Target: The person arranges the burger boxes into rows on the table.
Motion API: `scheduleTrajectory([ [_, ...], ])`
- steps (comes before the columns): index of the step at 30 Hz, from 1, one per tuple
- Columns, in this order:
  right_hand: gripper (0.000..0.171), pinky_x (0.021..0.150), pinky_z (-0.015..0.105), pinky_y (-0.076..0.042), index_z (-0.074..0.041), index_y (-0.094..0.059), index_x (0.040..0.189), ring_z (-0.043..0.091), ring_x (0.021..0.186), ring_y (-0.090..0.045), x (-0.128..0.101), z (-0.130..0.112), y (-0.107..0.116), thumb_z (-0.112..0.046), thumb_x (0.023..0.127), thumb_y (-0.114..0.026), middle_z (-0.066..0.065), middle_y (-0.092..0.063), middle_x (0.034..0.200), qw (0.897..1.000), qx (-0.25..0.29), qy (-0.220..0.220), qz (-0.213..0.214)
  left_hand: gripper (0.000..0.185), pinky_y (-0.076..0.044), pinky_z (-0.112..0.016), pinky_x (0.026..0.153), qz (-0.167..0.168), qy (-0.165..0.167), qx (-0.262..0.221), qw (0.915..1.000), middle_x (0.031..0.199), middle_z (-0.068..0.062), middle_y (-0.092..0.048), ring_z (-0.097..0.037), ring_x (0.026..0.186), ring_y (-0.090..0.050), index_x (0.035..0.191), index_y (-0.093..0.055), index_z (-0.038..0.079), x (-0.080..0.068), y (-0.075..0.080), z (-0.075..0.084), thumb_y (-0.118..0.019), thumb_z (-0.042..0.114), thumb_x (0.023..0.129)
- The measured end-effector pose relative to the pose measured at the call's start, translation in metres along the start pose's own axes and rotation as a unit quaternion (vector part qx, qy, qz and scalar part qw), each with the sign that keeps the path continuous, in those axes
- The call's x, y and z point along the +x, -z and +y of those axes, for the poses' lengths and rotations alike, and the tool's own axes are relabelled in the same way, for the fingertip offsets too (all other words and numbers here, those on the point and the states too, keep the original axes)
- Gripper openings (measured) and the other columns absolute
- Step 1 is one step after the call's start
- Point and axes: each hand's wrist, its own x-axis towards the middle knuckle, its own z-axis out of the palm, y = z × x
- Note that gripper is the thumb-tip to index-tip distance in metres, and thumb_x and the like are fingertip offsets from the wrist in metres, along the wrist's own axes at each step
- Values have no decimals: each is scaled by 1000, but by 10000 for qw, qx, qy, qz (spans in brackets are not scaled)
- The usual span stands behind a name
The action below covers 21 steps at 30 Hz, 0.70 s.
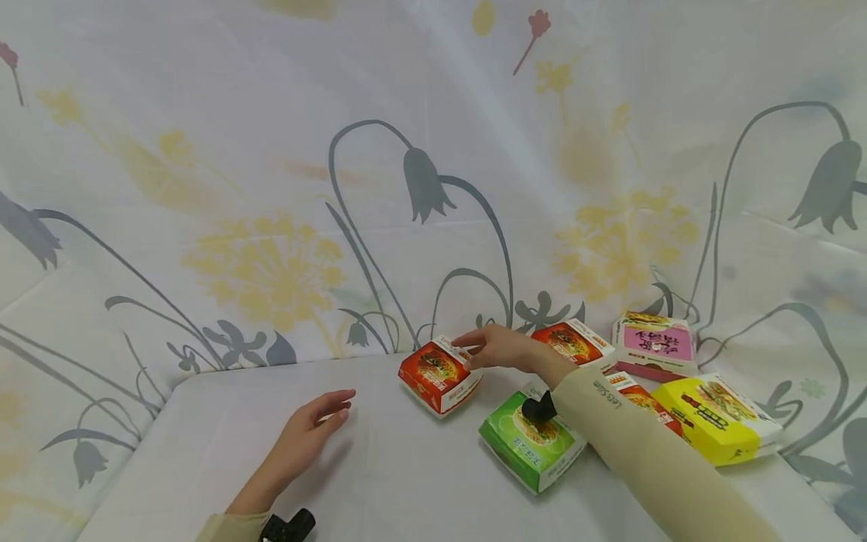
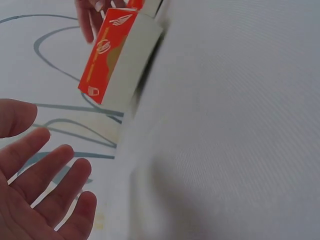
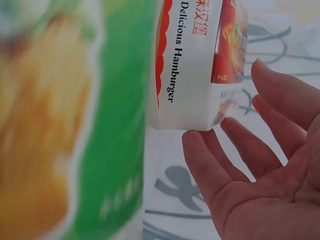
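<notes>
A red-and-white hamburger box (image 1: pixel 439 376) sits at the middle of the table, near its back edge. My right hand (image 1: pixel 504 350) reaches to the right side of that box. In the right wrist view the fingers of the right hand (image 3: pixel 265 170) are spread at the end of the hamburger box (image 3: pixel 192 65), not curled round it; I cannot tell whether the fingertips press on it. To the left of the box, my left hand (image 1: pixel 305 433) hovers above the table, holding nothing. Its fingers are loosely spread in the left wrist view.
A green box (image 1: pixel 531 444) lies below the right forearm. Another red box (image 1: pixel 572 342), a pink box (image 1: pixel 655 342), a yellow box (image 1: pixel 718 418) and a partly hidden red box (image 1: pixel 643 399) are grouped at the right. Behind the white table (image 1: pixel 203 429) hangs a floral-print curtain (image 1: pixel 271 150).
</notes>
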Motion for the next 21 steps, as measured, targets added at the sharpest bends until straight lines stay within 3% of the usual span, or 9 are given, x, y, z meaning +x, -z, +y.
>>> scheduleTrajectory([
  [10,49,103,44,-47,-12,-62,137,30,131,-50,13,-17,-27,-9,89,-71,9,-56,142,9990,430,16,-146,41,-41,-54,105,40,89,-64,9999,141,-15,-55,-31,130,-52,141,-55,6,21,-12,4,-59,13,100],
  [15,46,103,44,-46,-13,-64,135,31,132,-49,17,-22,-43,-9,89,-71,8,-55,143,9987,463,105,-170,43,-42,-55,104,77,203,-20,9998,142,-14,-55,-33,130,-52,141,-55,8,22,-15,3,-61,14,99],
  [21,44,105,49,-44,-14,-66,132,32,132,-49,22,-31,-60,-10,88,-73,9,-54,143,9988,431,228,-78,45,-41,-56,105,112,272,120,9995,145,-13,-52,-34,132,-49,144,-52,10,20,-8,-2,-59,19,101],
])
